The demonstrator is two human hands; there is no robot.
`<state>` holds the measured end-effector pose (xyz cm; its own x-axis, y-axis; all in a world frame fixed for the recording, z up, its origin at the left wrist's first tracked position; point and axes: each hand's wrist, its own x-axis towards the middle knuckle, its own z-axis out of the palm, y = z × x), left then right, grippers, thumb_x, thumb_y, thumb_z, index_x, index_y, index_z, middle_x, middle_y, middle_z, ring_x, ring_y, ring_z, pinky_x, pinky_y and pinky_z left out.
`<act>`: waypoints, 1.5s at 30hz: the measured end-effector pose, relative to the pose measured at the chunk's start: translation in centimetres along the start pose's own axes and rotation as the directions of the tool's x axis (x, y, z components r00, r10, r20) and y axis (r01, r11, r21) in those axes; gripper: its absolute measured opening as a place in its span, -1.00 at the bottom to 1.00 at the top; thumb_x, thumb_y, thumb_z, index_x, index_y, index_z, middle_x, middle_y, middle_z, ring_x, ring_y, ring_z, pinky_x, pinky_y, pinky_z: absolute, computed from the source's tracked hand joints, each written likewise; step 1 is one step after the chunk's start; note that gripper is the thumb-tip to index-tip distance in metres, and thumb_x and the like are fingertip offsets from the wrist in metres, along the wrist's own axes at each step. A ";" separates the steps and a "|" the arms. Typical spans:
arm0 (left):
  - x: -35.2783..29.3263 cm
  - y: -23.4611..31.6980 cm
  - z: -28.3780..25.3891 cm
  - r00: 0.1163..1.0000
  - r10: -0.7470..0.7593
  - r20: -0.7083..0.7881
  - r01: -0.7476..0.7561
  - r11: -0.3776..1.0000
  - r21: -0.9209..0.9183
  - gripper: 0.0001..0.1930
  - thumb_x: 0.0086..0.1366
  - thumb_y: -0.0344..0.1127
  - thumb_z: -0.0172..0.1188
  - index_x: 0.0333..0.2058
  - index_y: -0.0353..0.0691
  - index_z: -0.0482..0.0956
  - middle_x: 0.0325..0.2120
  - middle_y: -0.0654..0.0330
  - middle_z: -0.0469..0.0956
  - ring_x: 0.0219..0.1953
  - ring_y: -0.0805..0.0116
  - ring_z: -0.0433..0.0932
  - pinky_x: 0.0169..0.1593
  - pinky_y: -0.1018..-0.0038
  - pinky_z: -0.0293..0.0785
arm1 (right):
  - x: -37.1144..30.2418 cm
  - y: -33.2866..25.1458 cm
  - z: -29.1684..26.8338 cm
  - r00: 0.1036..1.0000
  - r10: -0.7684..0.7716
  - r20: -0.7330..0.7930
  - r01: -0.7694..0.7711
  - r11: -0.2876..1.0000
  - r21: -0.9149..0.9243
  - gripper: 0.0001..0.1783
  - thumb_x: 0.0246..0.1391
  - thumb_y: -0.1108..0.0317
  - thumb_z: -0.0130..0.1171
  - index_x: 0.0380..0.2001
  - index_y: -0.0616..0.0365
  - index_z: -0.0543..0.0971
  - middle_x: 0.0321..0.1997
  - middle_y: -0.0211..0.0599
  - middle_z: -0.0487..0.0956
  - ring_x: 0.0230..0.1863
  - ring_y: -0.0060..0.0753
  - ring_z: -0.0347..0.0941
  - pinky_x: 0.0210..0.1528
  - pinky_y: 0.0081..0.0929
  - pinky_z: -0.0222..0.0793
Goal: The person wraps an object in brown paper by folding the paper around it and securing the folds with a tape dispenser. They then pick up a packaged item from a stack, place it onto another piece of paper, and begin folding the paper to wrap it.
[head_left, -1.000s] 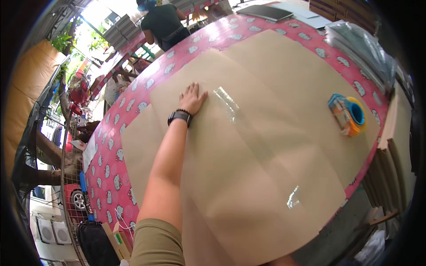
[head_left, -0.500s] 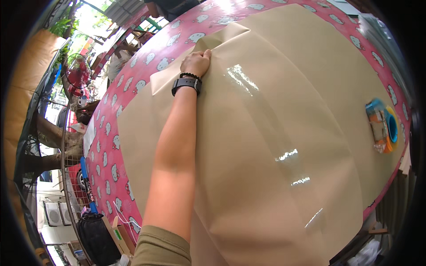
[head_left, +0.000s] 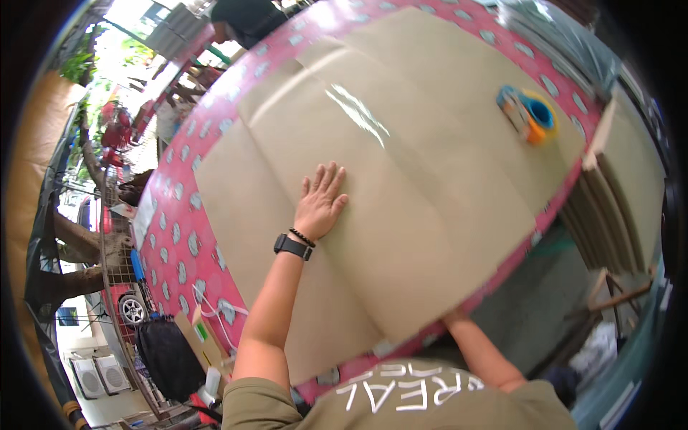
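A large sheet of tan brown paper [head_left: 444,179], creased in places, covers much of the pink patterned table. My left hand [head_left: 319,208] lies flat on it left of the middle, fingers spread, with a black watch and a beaded bracelet at the wrist. At the sheet's near edge is my right hand [head_left: 453,315]; its fingers are hidden, so I cannot tell whether they grip the paper. A blurred blue and orange tape dispenser [head_left: 527,115] rests on the paper's far right part. Bright glossy streaks show on the sheet beyond my left hand.
The pink table cover [head_left: 172,229] shows around the paper. Stacked flat boards [head_left: 616,193] lean beyond the table's right edge, near a plastic-wrapped pile [head_left: 559,36]. A black bag [head_left: 168,355] and a cardboard box [head_left: 201,337] are at the near left. Another person [head_left: 247,18] is at the far side.
My left hand has come nearer from the paper's far left edge and now lies flat. The paper's raised folds lie flatter. My right hand has come into view at the near edge.
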<state>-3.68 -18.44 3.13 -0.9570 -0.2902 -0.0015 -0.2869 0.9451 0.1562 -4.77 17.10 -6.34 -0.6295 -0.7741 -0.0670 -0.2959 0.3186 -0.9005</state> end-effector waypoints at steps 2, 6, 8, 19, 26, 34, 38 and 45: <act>-4.9 1.8 0.8 1.000 0.002 -0.020 -0.002 1.000 -0.014 -0.45 0.33 0.05 -0.27 0.26 0.09 0.00 0.30 0.34 -0.10 0.33 0.28 -0.16 0.30 0.17 -0.29 | -0.7 -3.8 -0.8 0.962 -0.079 0.263 0.088 0.996 -0.021 -0.56 -0.17 0.13 0.19 -0.26 0.24 0.52 -0.15 0.01 0.50 -0.07 0.02 0.39 -0.05 -0.15 0.27; -10.5 5.8 1.9 0.997 0.052 -0.050 -0.061 0.979 -0.194 -0.48 0.33 0.07 -0.33 0.23 0.10 0.11 0.28 0.37 -0.05 0.33 0.30 -0.17 0.31 0.22 -0.39 | -3.1 -7.5 1.5 0.881 -0.278 0.382 0.334 0.938 -0.089 -0.52 -0.23 0.21 0.22 -0.17 0.21 0.50 -0.02 -0.01 0.42 0.04 0.12 0.25 0.07 -0.12 0.15; -11.6 7.1 1.9 0.996 0.074 -0.047 -0.084 0.959 -0.271 -0.46 0.32 0.12 -0.33 0.22 0.09 0.13 0.28 0.38 -0.03 0.33 0.30 -0.17 0.31 0.22 -0.42 | -3.7 -7.2 3.2 0.935 -0.318 0.154 0.341 0.927 -0.153 -0.56 -0.20 0.26 0.20 -0.18 0.22 0.50 -0.04 0.00 0.43 0.04 0.13 0.26 0.08 -0.10 0.15; -13.4 6.7 1.0 0.966 0.227 -0.123 -0.239 0.967 -0.086 -0.03 -0.25 -0.18 0.42 0.21 -0.04 0.13 0.24 0.22 0.07 0.30 0.19 -0.05 0.31 0.21 -0.18 | 7.1 -1.7 -1.2 0.939 -0.248 -0.237 0.256 0.967 0.003 -0.61 -0.25 0.40 0.16 -0.22 0.16 0.54 -0.27 -0.05 0.52 -0.21 0.03 0.43 -0.14 -0.24 0.35; -15.2 7.2 4.3 0.931 0.124 -0.343 -0.205 0.955 -0.213 -0.08 -0.27 -0.57 0.30 0.17 -0.06 0.14 0.23 0.01 0.04 0.28 -0.04 -0.06 0.28 0.11 -0.11 | 3.7 -1.4 -2.5 0.877 -0.295 -0.378 0.266 0.955 -0.129 -0.68 -0.23 0.38 0.14 -0.29 0.18 0.54 -0.36 -0.05 0.52 -0.31 0.02 0.46 -0.24 -0.28 0.39; -14.7 8.5 4.3 0.912 0.232 -0.338 -0.319 0.919 -0.232 -0.30 -0.05 -0.51 0.08 0.16 -0.08 0.18 0.24 0.03 0.02 0.28 -0.10 -0.10 0.26 0.02 -0.09 | -2.2 -7.5 5.2 0.827 -0.563 0.018 0.533 0.773 -0.343 -0.52 -0.06 0.18 0.08 -0.07 0.19 0.38 0.03 -0.21 0.38 0.17 -0.24 0.16 0.16 -0.07 -0.03; -15.2 7.4 4.0 0.901 0.248 -0.356 -0.316 0.937 -0.148 -0.30 -0.02 -0.53 0.05 0.18 -0.09 0.17 0.25 0.06 0.02 0.29 -0.05 -0.09 0.28 0.04 -0.14 | 1.7 -6.2 10.6 0.895 -0.446 0.013 0.397 0.782 -0.480 -0.16 -0.11 -0.02 0.14 0.18 0.19 0.16 0.24 -0.25 0.22 0.32 -0.29 -0.05 0.31 -0.05 -0.35; -15.7 8.1 3.1 0.968 0.134 -0.215 -0.127 0.991 0.046 -0.36 0.10 -0.37 0.00 0.21 -0.09 0.12 0.26 0.07 0.01 0.31 0.06 -0.09 0.28 0.04 -0.19 | -5.3 -5.1 0.9 0.984 -0.176 -0.007 0.140 0.809 -0.571 -0.21 -0.07 -0.01 0.10 0.18 0.15 0.18 0.24 -0.27 0.22 0.26 -0.36 0.08 0.31 -0.06 -0.27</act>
<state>8.82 -5.74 1.40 -0.9548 -0.1866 0.2314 -0.1648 0.9802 0.1100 0.68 19.09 -1.80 -0.5727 -0.8142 0.0956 -0.7381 0.4614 -0.4923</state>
